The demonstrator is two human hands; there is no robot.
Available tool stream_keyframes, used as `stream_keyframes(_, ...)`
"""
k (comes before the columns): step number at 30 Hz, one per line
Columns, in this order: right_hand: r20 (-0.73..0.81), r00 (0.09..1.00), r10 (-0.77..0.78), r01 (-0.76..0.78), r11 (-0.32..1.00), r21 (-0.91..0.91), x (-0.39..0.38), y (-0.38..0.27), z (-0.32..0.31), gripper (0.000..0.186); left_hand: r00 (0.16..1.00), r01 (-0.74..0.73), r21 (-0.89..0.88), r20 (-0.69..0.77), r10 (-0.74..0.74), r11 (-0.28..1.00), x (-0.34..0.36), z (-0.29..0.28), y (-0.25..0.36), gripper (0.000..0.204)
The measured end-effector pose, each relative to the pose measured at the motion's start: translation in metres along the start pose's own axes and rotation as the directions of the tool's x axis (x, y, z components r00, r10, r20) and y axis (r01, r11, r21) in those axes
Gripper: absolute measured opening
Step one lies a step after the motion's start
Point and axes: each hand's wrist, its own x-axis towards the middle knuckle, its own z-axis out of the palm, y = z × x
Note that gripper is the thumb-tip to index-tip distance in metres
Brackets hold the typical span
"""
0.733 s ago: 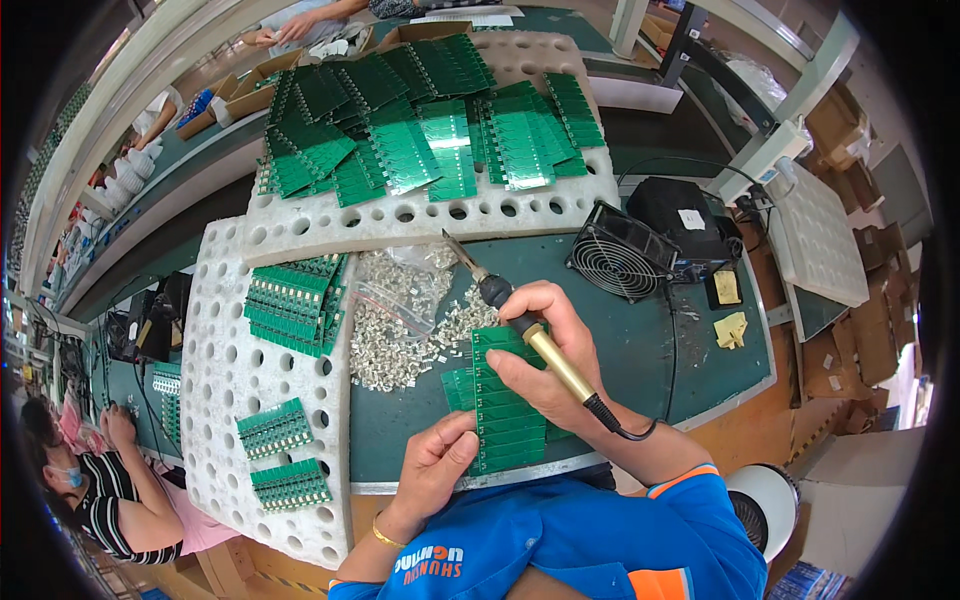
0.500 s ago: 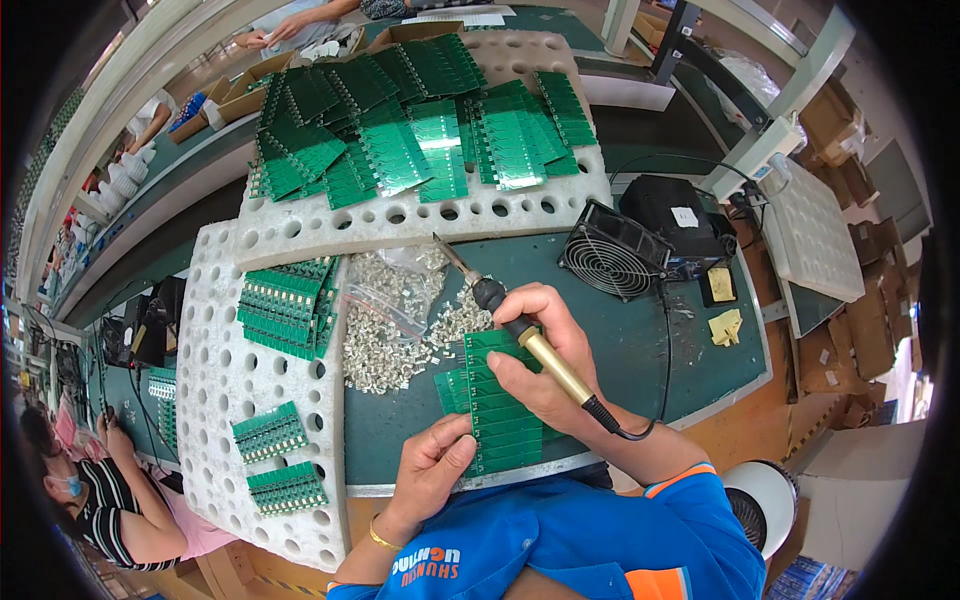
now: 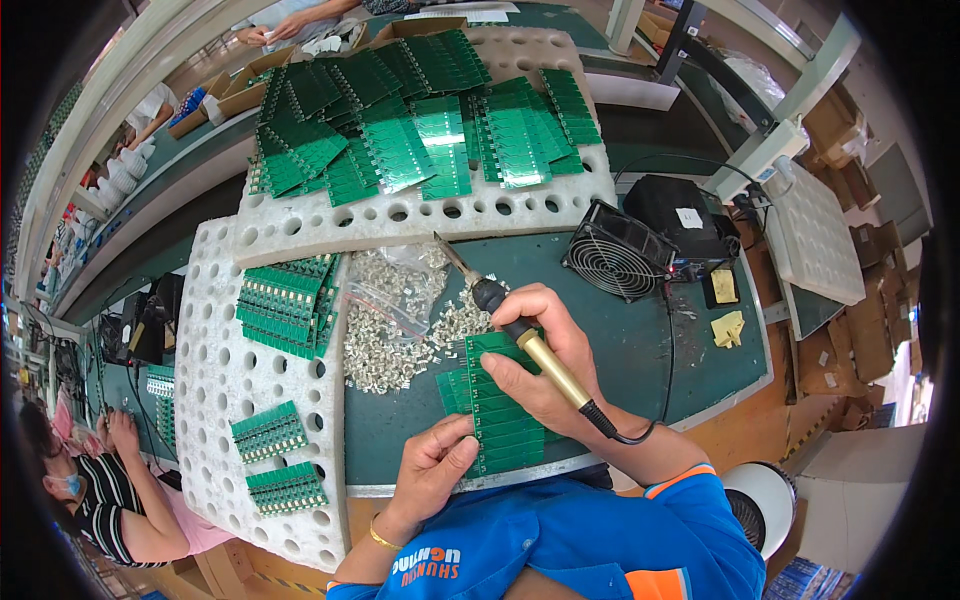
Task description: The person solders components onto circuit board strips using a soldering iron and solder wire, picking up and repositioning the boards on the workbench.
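My right hand [image 3: 548, 352] is closed around a soldering iron [image 3: 545, 355] with a dark grip and a brass-coloured handle. Its tip points up and left, over the table and away from the boards. The thumb of that hand lies over a green circuit board panel [image 3: 505, 425], whose small pads run down the left edge. At this panel's lower left edge, my left hand [image 3: 437, 462] pinches with thumb and forefinger. Another green board [image 3: 455, 390] shows partly beneath the panel. Beyond lie a heap of small metal connectors [image 3: 385, 350] and a clear plastic bag [image 3: 395, 295] of them.
Many green boards [image 3: 400, 130] are piled on a white foam sheet [image 3: 330, 222] at the back. Boards with parts on them [image 3: 275, 310] lie on the left foam sheet [image 3: 215, 370]. A fan [image 3: 615, 255] and black box [image 3: 675, 220] stand right. A co-worker [image 3: 130, 490] sits left.
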Motion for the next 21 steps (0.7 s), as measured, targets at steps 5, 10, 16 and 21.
stream_keyframes(5, 0.000, 0.998, 0.058, -0.058, 0.998, 0.012, 0.0006, -0.0015, 0.0011, 0.036, 1.000, 0.024, -0.019, 0.015, -0.024, 1.000, 0.0019, -0.0027, 0.0018, 0.030)
stream_keyframes(10, 0.038, 0.999, 0.029, -0.029, 1.000, -0.008, -0.0002, 0.0002, 0.0007, 0.036, 0.997, 0.072, -0.064, -0.015, -0.074, 0.995, 0.0007, -0.0025, 0.0016, 0.030)
stream_keyframes(16, -0.030, 0.997, -0.068, 0.067, 0.997, -0.035, 0.0003, 0.0051, 0.0039, 0.038, 0.989, 0.136, -0.229, -0.022, -0.145, 0.964, 0.0014, -0.0036, 0.0010, 0.032)
stream_keyframes(21, -0.022, 0.998, -0.062, 0.058, 0.988, -0.143, 0.0020, -0.0027, 0.0089, 0.037, 0.983, 0.169, -0.263, -0.029, -0.183, 0.950, 0.0000, -0.0040, -0.0008, 0.035)
